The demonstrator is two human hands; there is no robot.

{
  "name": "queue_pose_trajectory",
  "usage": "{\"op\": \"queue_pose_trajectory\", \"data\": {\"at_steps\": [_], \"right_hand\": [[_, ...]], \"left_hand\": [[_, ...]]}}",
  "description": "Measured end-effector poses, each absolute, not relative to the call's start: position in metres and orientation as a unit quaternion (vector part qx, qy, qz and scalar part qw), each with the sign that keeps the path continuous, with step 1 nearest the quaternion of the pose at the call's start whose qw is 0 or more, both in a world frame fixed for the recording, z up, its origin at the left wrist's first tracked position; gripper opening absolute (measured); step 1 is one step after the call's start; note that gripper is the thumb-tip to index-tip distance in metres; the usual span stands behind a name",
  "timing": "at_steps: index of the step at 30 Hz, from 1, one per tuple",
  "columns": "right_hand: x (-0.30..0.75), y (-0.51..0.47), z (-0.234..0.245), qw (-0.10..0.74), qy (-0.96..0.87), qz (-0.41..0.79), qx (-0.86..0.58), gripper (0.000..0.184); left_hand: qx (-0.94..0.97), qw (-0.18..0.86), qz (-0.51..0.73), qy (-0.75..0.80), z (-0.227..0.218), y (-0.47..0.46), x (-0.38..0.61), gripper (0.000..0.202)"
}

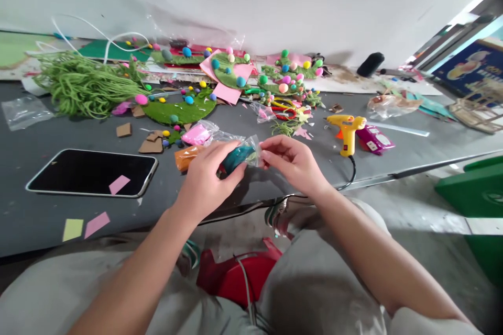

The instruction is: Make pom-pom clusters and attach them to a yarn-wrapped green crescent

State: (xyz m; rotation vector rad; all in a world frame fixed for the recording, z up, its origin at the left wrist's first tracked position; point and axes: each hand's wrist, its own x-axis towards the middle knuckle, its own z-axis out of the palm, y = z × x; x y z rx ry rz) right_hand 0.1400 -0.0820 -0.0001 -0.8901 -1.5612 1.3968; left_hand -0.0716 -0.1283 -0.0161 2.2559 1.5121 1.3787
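Near the front edge of the table, my left hand [210, 175] is closed around a small clear plastic bag [240, 157] with teal-blue stuff inside. What the stuff is I cannot make out. The thumb and fingers of my right hand [293, 162] pinch the right end of that bag. Beside my left hand lie an orange packet [185, 157] and a pink packet [197, 132], both in clear plastic. My left fingers partly hide the orange one.
A yellow glue gun [347, 131] stands by a purple box [375, 138] at right. A phone [92, 171] lies at left. Green yarn [88, 84], a green felt piece [178, 110] and several coloured pom-poms fill the back. A red stool [236, 277] is below.
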Motion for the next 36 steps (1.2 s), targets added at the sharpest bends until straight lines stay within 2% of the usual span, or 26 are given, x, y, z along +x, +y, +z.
{"op": "queue_pose_trajectory", "data": {"at_steps": [7, 16, 20, 24, 28, 33, 36], "right_hand": [[0.146, -0.082, 0.004, 0.370, -0.627, 0.581, -0.363, 0.026], [0.142, -0.082, -0.001, 0.380, -0.632, 0.564, -0.371, 0.027], [0.145, -0.079, -0.001, 0.357, -0.664, 0.554, -0.353, 0.025], [0.145, -0.078, 0.001, 0.332, -0.696, 0.538, -0.340, 0.032], [0.146, -0.076, 0.001, 0.332, -0.711, 0.513, -0.348, 0.038], [0.152, -0.071, 0.003, 0.343, -0.715, 0.472, -0.386, 0.032], [0.153, -0.074, 0.008, 0.356, -0.693, 0.502, -0.375, 0.030]], "left_hand": [[0.745, 0.077, 0.445, 0.492, -0.019, -0.128, -0.071, 0.029], [0.749, 0.072, 0.443, 0.487, -0.024, -0.126, -0.072, 0.028], [0.744, 0.090, 0.449, 0.487, -0.023, -0.127, -0.072, 0.029], [0.738, 0.118, 0.455, 0.485, -0.021, -0.128, -0.072, 0.028], [0.723, 0.155, 0.459, 0.493, -0.021, -0.128, -0.074, 0.028], [0.690, 0.185, 0.477, 0.511, -0.023, -0.128, -0.076, 0.028], [0.692, 0.189, 0.473, 0.512, -0.024, -0.127, -0.077, 0.030]]}}
